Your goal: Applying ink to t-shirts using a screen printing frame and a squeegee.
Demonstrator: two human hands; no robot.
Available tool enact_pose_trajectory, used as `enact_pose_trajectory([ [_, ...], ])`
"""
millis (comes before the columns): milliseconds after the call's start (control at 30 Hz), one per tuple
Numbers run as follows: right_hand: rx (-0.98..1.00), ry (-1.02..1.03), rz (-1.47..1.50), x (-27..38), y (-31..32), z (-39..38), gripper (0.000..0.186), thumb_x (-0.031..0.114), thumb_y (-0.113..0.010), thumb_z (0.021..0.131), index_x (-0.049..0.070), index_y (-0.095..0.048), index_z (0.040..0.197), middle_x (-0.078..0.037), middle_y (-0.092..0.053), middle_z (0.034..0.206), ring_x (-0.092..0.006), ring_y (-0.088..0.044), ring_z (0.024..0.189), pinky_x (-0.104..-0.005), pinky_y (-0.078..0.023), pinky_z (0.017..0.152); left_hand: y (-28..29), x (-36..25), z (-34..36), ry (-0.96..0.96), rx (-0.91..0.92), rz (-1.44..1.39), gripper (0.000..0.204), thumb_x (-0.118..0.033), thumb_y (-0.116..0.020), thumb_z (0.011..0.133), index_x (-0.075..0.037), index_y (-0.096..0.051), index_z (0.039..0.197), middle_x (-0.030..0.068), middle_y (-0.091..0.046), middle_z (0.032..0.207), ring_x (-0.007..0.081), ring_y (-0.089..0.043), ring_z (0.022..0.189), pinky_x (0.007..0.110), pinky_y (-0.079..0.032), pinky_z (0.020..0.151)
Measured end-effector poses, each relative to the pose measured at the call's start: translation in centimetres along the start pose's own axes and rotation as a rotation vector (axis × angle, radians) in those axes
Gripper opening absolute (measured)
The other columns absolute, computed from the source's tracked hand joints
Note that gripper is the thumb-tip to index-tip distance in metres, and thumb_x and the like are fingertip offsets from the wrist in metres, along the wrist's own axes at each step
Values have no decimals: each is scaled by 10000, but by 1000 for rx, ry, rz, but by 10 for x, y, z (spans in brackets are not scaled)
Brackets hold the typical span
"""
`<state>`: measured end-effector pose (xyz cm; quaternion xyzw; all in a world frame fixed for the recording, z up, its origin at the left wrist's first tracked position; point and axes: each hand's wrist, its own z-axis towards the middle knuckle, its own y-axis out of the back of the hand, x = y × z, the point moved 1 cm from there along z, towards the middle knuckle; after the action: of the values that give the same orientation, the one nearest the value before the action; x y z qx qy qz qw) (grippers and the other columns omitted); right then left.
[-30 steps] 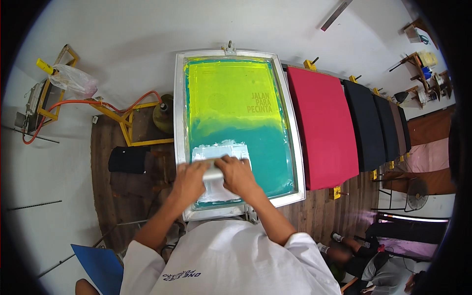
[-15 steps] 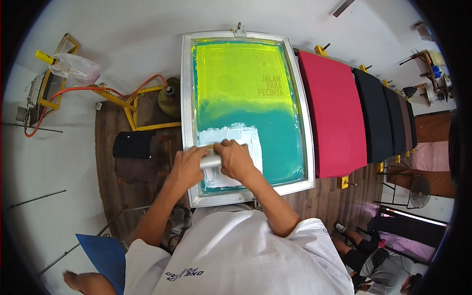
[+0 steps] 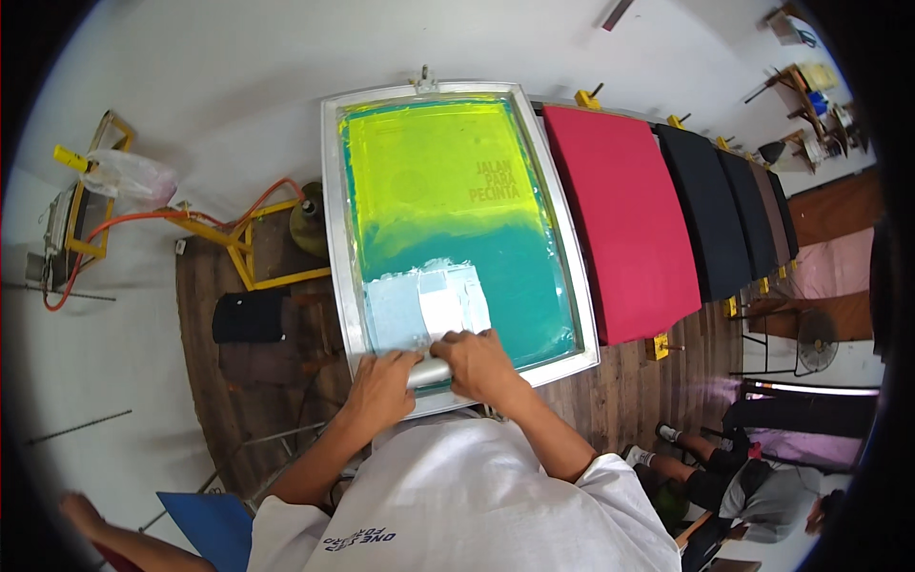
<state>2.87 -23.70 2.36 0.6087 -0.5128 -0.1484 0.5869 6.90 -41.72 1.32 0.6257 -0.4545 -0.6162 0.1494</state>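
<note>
A metal-framed printing screen [image 3: 337, 238] lies in front of me. Its mesh [image 3: 496, 248] is bright yellow-green at the far end and teal at the near end. White ink [image 3: 448, 303] coats the near left part of the mesh, with one brighter strip in it. Across the near end, close to the frame's front bar, is a squeegee with a silvery handle [image 3: 429, 372]. My left hand [image 3: 383, 389] is closed round its left end, and my right hand [image 3: 474, 364] round its right end. The squeegee's blade is hidden beneath my hands.
To the right stands a row of fabric-covered boards, first a red one [image 3: 621, 229], then a black one [image 3: 703, 214] and several more. A red-orange hose [image 3: 152, 217] runs to a round tank [image 3: 309, 224] at left. Someone sits at lower right [image 3: 762, 496]; another person's arm [image 3: 124, 539] shows at lower left.
Both hands have drawn the squeegee toward me, to the near end of the screen. More of the white ink shows behind it. The whole view has shifted slightly.
</note>
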Motion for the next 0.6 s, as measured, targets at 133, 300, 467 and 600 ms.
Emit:
enact_pose_trajectory([
  [133, -264, -54, -62, -22, 13, 16, 312, -29, -621, 689, 72, -639, 983, -92, -644, 974, -319, -627, 950, -496, -444, 788, -2, 4, 46, -95, -126, -8, 559, 69, -630, 681, -20, -591, 1232, 175, -620, 1212, 361, -586, 1095, 429, -415, 964],
  [300, -397, -36, -254, -22, -29, 11, 377, 28, -580, 790, 89, -564, 1162, -141, -548, 1215, -322, -538, 1160, -556, -410, 915, -34, 27, 45, -210, -270, 71, 691, 113, -599, 649, -7, -513, 1324, 177, -478, 1406, 324, -457, 1307, 456, -330, 1056],
  [467, -301, 56, -355, 5, -58, -11, 388, 114, -544, 850, 113, -568, 1237, -139, -512, 1279, -300, -484, 1224, -559, -351, 961, -52, 30, -3, -112, -245, 110, 756, 115, -617, 624, -23, -493, 1356, 146, -448, 1428, 279, -408, 1364, 465, -292, 1060],
  [600, -271, 60, -331, 6, -45, -14, 383, 107, -539, 854, 127, -580, 1234, -125, -533, 1265, -290, -496, 1223, -561, -353, 960, -47, 17, -12, -33, -196, 87, 695, 98, -633, 685, -41, -505, 1353, 150, -463, 1405, 277, -423, 1351, 494, -277, 1070],
])
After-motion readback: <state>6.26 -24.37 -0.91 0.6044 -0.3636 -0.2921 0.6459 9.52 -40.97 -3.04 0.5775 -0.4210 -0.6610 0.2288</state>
